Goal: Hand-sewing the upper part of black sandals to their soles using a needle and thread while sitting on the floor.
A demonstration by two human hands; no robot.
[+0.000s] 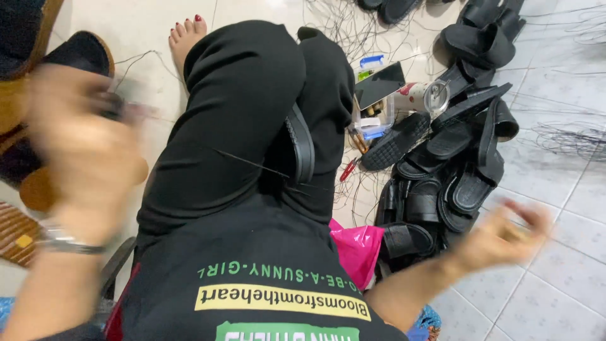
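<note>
A black sandal [302, 148] lies wedged between my knees, which are in black trousers, and a thin black thread runs across my thigh from it. My left hand [85, 148] is raised at the left, heavily blurred, fingers closed around a small dark object I cannot identify. A metal watch sits on that wrist. My right hand [505, 233] is out to the right above the floor tiles, blurred, fingers loosely spread and holding nothing I can make out.
A pile of black sandals [454, 170] covers the floor to the right. A clear box of small tools [372, 113], a phone [379, 84], a metal cup [423, 96], a pink bag [356, 249] and loose black threads [568, 136] lie around.
</note>
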